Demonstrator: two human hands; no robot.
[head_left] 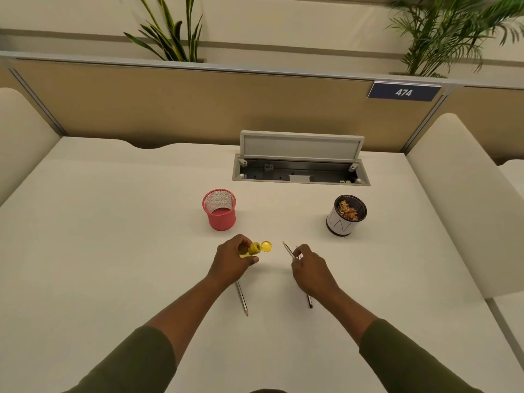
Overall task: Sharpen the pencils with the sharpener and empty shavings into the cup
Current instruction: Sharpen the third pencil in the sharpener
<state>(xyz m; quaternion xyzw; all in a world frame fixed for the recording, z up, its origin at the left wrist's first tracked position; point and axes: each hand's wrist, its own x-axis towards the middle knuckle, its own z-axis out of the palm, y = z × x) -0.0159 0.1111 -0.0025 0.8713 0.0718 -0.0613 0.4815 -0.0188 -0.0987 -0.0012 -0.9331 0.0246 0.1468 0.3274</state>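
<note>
Olive sleeves (127,361) at the bottom edge, two of them, forearms reaching out over the white table (99,236). Left hand (231,262) curled around a yellow sharpener (253,248), its round lid (266,246) flipped open and turned toward the right, probably so that the hole faces the coming pencil. Right hand (310,269) pinching a pencil (289,250) between fingertips, tip pointing up-left at the sharpener, the two near but not touching; seemingly about to go in. Second pencil (242,299) flat on the table, partly under the left wrist, tip toward the camera, looks already pointed. Dark end (310,302) showing below the right hand; cannot tell whether a third pencil or the back of the held one. So two pencils for sure, maybe three. One sharpener. Two cups beyond the hands: pink mesh cup (219,211) to the left, with nothing visible inside, likely for finished pencils; white cup (344,215) to the right, already holding shavings (349,212), well apart from the sharpener. Further back, one open cable box (300,165) in the table.
</note>
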